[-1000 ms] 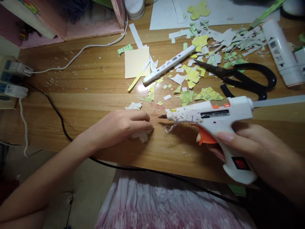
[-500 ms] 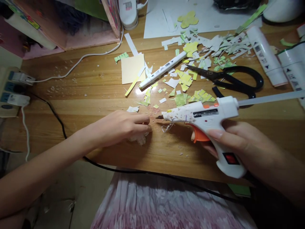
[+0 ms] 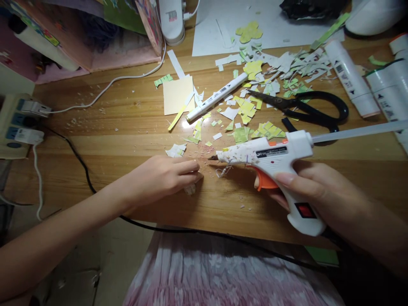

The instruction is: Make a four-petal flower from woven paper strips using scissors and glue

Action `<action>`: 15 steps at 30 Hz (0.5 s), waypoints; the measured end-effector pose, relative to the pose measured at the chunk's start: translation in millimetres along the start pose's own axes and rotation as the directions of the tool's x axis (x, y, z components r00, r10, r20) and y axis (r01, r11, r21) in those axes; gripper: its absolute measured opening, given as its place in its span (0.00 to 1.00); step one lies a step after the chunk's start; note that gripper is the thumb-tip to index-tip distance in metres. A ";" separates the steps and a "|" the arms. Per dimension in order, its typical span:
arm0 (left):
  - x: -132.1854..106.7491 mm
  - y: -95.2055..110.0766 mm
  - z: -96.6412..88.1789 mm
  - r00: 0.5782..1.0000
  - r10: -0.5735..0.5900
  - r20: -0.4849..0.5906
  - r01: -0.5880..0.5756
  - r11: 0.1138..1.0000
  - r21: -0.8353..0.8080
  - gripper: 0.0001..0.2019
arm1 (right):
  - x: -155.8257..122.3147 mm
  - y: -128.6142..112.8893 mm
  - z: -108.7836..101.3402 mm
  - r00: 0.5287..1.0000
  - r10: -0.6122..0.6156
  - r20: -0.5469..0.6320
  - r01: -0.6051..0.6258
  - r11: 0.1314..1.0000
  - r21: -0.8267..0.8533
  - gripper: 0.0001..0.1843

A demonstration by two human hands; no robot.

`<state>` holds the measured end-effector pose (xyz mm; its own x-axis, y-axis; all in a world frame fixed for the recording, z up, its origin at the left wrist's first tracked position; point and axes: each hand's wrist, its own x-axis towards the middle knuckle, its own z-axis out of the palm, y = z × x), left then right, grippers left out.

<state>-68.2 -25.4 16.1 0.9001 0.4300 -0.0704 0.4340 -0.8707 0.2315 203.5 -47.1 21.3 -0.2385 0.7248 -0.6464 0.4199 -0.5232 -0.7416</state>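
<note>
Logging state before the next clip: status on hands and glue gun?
Right hand gripping hot glue gun, finger on orange trigger. Left hand closed over small white piece. Nozzle apart from left fingertips; glue string hangs beneath.

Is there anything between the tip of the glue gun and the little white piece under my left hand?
Nothing loose: only table lies between the tip of the glue gun and the left hand. That hand's own fingers cover most of the white piece. The right hand grips the gun.
</note>
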 end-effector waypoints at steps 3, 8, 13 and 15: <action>-10.7 7.4 7.8 0.991 -0.019 -0.129 0.026 0.998 0.049 0.16 | 2.0 4.0 -2.6 0.999 0.038 0.033 -0.037 0.998 -0.050 0.27; -19.2 18.2 15.8 0.978 0.044 -0.205 -0.007 0.984 0.179 0.15 | 1.4 2.2 -2.4 0.997 0.071 0.037 -0.069 0.996 -0.063 0.27; -15.1 24.2 19.5 0.957 0.008 -0.289 0.057 0.974 0.217 0.12 | -2.4 -6.3 2.9 0.994 0.107 0.018 -0.107 0.994 -0.018 0.25; -13.4 26.5 20.4 0.954 0.016 -0.300 0.057 0.971 0.233 0.11 | -2.6 -7.8 3.9 0.993 0.117 0.025 -0.117 0.993 -0.008 0.24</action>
<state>-68.0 -59.1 3.4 0.8542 0.4677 0.2274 0.4814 -0.8765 -0.0055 197.4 -46.7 28.1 -0.2097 0.6468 -0.7332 0.4519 -0.6009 -0.6593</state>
